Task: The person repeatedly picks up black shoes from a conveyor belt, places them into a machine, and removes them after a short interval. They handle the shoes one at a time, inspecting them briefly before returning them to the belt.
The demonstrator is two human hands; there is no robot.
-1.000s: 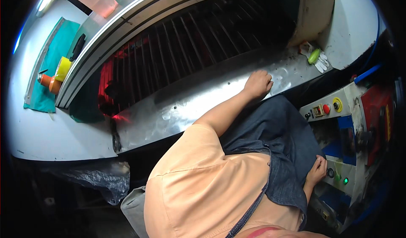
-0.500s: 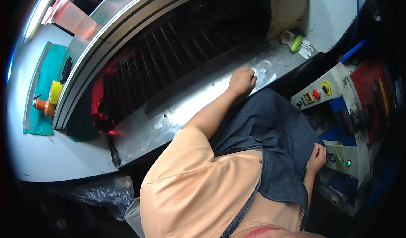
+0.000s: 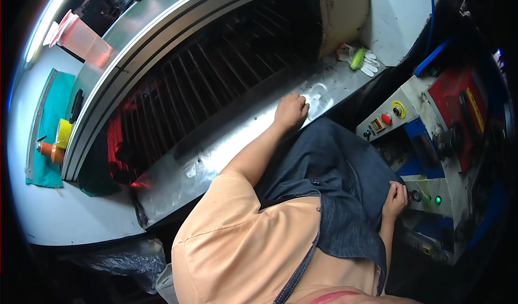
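Fingers curled under, the left hand rests on the near edge of the metal counter, between its middle and its right end; from my distant post I cannot tell whether anything sits inside that curl. The right hand, well apart from the counter on its near side, bends its fingers against the edge of a dark denim apron; I cannot tell whether they grip the cloth or simply lie on it. At the counter's right end I see a white glove with an oblong green object lying on it. Along the counter's far edge opens a barred dark bay, tinged red toward the left end. Off the counter's right end, on the near side, a pale control panel carries a red button and a yellow-ringed switch; farther from the counter a green light glows. Past the counter's left end I make out a teal cloth, a yellow roll and an orange object.
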